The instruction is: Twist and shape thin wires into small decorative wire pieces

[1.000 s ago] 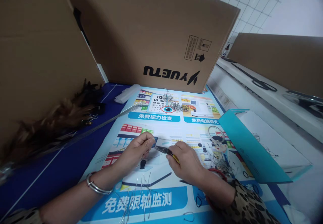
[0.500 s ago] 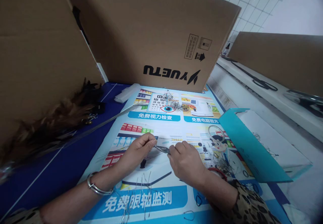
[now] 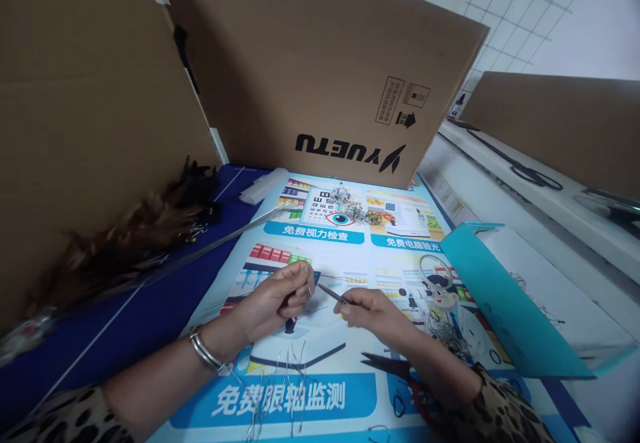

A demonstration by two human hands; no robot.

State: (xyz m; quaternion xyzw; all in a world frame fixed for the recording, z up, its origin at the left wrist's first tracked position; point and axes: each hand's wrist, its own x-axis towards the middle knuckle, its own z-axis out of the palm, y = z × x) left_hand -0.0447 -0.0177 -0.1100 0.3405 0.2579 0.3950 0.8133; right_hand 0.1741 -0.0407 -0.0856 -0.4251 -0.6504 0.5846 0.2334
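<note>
My left hand [image 3: 283, 290] is closed in a pinch on a thin metal wire [image 3: 311, 290], whose small bent end shows at the fingertips. Opposite it, my right hand [image 3: 373, 310] grips narrow-nosed pliers [image 3: 330, 292]; their handles are hidden in the palm. The pliers' tip points at the left fingers, a small gap from the wire. Under my right forearm lie scissors [image 3: 387, 364] with dark blades and red handles. Several cut wires [image 3: 287, 390] are spread on the printed sheet [image 3: 350, 346] in front of me.
Long wires [image 3: 240, 230] and brown feathers [image 3: 115, 243] lie at the left. Wire bunches [image 3: 355, 213] sit near the cardboard box [image 3: 300, 63]. To the right are a tangled wire pile [image 3: 445, 333], a wire ring [image 3: 435, 273] and a teal box [image 3: 500, 310].
The pliers' jaws have come away from my left fingertips, and my right hand has turned and loosened its grip. The scissors have come further into sight. The whole view has shifted slightly.
</note>
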